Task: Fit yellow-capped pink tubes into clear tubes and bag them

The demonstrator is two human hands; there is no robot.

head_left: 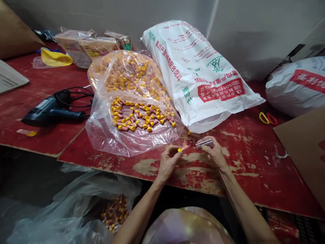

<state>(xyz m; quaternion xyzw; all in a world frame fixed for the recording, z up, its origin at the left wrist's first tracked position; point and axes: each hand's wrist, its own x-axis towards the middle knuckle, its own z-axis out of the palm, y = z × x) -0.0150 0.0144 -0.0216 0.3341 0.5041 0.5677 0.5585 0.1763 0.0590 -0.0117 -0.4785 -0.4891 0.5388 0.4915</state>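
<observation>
My left hand (168,160) pinches a small tube with a yellow cap (180,149) just above the worn red table (243,169). My right hand (212,152) is closed on a small clear plastic sleeve (203,142), held level close to the tube's tip. Both hands hover near the table's front edge. Just behind them lies an open clear plastic bag (132,118) holding several more yellow-capped tubes. Another heap of the same tubes fills the back of that bag.
A large white printed sack (200,71) lies behind my right hand, with another white sack (297,86) at far right. Yellow-handled scissors (267,118), a black heat gun (53,109) with its cord, cardboard (304,149), and a bag of tubes (115,211) below the table.
</observation>
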